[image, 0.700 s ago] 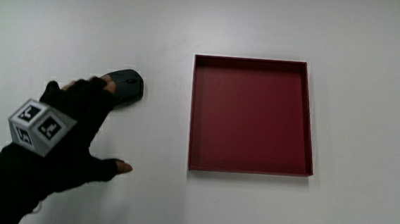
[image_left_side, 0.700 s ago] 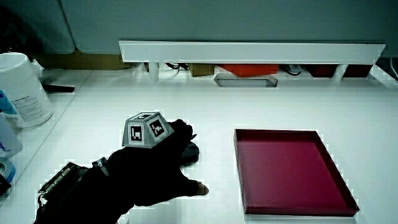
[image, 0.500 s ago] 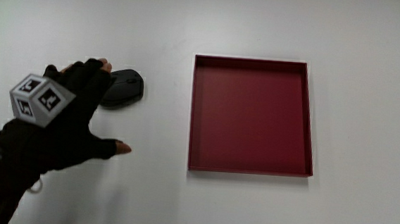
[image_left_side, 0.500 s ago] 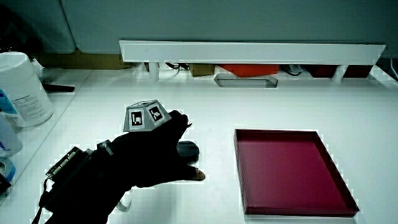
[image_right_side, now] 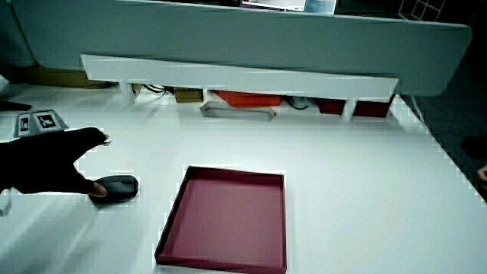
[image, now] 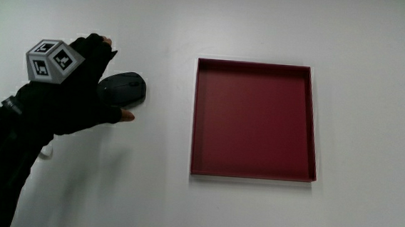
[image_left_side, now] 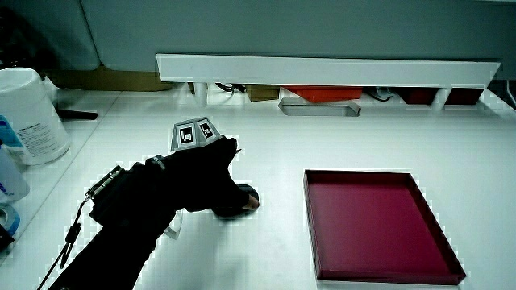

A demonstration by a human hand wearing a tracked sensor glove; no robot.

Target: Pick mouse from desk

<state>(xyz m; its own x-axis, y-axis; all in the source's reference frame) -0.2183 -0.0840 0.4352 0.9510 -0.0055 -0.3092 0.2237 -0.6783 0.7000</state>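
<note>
A dark grey mouse (image: 125,88) lies on the white desk, between the hand and the red tray. The gloved hand (image: 81,94) rests beside and partly over the mouse's end that is away from the tray, with the patterned cube (image: 50,58) on its back. Its fingers are spread: the thumb tip (image: 126,115) touches the mouse's nearer edge, and the other fingertips (image: 104,44) reach past the mouse, farther from the person. In both side views the hand (image_left_side: 197,177) (image_right_side: 46,164) covers part of the mouse (image_left_side: 246,200) (image_right_side: 118,185). The mouse still sits on the desk.
A shallow square red tray (image: 313,121) lies on the desk beside the mouse, about a hand's width from it. A white tub (image_left_side: 28,113) stands at the desk's edge. A low white shelf (image_left_side: 322,68) runs along the partition.
The hand has slid away from the person, up alongside the mouse, and its thumb has come in against the mouse's nearer edge. Mouse and tray have not moved.
</note>
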